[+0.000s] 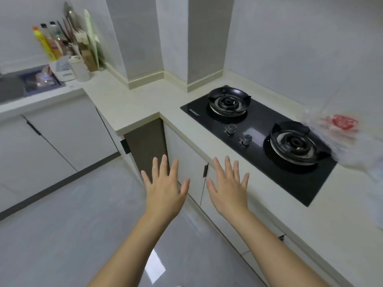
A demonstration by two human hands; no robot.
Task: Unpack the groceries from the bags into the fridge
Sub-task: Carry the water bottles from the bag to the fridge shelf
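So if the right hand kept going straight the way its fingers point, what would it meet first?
Probably the counter edge just ahead of the right hand, then the black stove beyond it; the hand's height relative to the counter is unclear.

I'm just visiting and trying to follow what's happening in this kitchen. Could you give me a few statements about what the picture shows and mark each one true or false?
1. Both hands are empty, fingers spread. True: the left hand and right hand hold nothing.
2. A pot sits on the near burner. False: both burners of the gas hob are bare.
3. A clear plastic bag with something red inside lies on the counter beyond the hob. True.
4. The bottles stand right beside the hob. False: they stand in the far left corner, near the sink.
5. The fridge door is open. False: no fridge is in view.
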